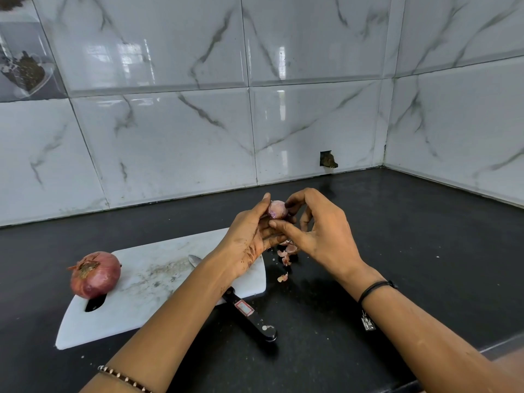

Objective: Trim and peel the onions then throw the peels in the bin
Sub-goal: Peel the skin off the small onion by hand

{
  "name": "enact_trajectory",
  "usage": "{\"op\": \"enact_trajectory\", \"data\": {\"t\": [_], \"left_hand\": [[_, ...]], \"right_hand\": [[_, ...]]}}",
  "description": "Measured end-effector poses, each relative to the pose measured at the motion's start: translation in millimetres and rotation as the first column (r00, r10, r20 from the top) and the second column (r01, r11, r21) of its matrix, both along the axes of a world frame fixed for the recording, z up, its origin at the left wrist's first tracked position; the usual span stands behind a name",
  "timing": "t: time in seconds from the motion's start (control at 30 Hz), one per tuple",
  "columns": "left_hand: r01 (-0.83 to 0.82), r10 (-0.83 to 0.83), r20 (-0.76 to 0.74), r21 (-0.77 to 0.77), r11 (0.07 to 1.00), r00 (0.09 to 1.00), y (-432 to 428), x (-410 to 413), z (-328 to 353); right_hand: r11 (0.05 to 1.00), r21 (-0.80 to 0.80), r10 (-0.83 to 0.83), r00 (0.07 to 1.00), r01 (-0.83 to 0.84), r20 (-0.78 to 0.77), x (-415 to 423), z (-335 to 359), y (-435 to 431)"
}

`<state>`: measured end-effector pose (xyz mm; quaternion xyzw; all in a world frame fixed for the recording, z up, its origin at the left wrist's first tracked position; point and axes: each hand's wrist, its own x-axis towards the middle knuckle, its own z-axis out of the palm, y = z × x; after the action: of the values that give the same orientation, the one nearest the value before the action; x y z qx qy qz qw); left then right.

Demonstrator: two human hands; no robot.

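Small round pale-pink onion (277,209), smooth and mostly skinless, held up above the glossy black stone worktop (411,251), just past the right end of the white plastic chopping board (136,316). Gripped by left hand (249,242), fingers curled round its left side, thumb straight up against it, skin smudged with dirt. Pinched on its right side by right hand (320,231), thumb and bent fingertips on it, index finger stretched beneath. Directly below, thin curled pinkish papery peels (287,252) scattered on worktop beside board edge. Big red-purple onion (95,275), dry flaky skin intact, sitting on board's left end by the handle slot. Steel-bladed knife with black riveted handle (249,313) lying across board's right corner, partly hidden under left forearm.
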<state>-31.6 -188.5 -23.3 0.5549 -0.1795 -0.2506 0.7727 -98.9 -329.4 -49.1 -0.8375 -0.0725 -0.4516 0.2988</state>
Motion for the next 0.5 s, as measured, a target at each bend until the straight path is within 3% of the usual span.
{"op": "enact_trajectory", "data": {"t": [0.5], "left_hand": [[0.137, -0.133, 0.047, -0.096, 0.986, 0.99, 4.5, -2.9, 4.3]], "right_hand": [[0.998, 0.061, 0.024, 0.997, -0.029, 0.075, -5.1, 5.2, 5.1]]}}
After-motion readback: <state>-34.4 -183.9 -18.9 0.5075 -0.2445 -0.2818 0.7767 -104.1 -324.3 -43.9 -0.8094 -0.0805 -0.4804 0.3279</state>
